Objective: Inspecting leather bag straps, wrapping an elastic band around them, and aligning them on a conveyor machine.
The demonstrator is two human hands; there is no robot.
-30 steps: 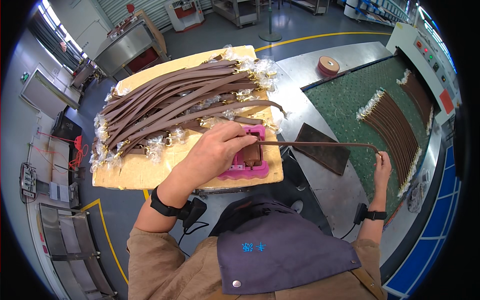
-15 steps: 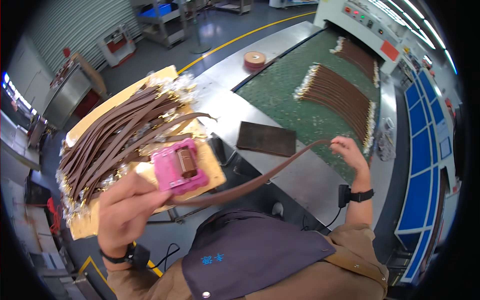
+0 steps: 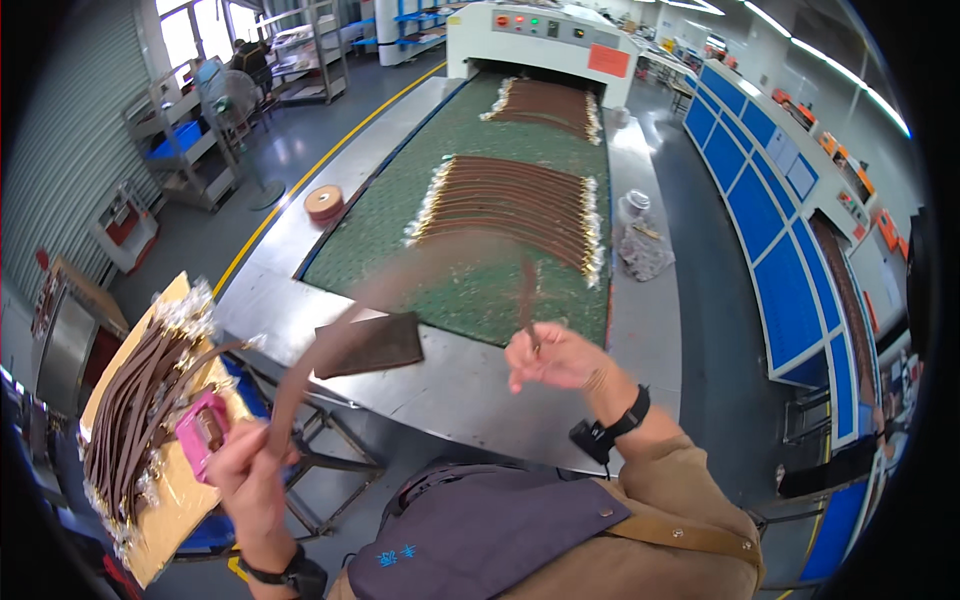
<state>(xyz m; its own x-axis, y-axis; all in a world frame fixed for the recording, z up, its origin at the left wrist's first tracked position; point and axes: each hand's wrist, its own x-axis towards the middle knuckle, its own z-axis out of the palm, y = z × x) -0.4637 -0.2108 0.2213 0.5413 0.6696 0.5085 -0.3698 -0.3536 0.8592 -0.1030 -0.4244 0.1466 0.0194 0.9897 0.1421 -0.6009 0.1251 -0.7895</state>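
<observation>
A long brown strap (image 3: 312, 365), blurred along its upper part, arches between my hands over the near end of a green conveyor belt (image 3: 345, 262). My left hand (image 3: 252, 478) is closed on one end, at the lower left. My right hand (image 3: 555, 357) pinches the other end above the steel table edge. A pink holder with a brown roll-like piece in it (image 3: 203, 430) is beside my left hand, by the board (image 3: 190, 520). Several brown straps (image 3: 125, 420) with plastic-wrapped ends are heaped on that board. A row of similar straps (image 3: 510, 205) lies side by side on the belt.
A dark flat slab (image 3: 370, 345) lies on the steel table (image 3: 480, 410); a tape roll (image 3: 323, 204) stands on its left rim. A clear plastic bag (image 3: 645, 250) is on the right rim. Beyond, more straps (image 3: 545, 107) lie before the white machine (image 3: 500, 45). Blue-panelled equipment (image 3: 790, 260) stands right.
The view has swung toward the belt and machine. My hands have raised the strap from a low sag into an arch, and both still hold its ends.
</observation>
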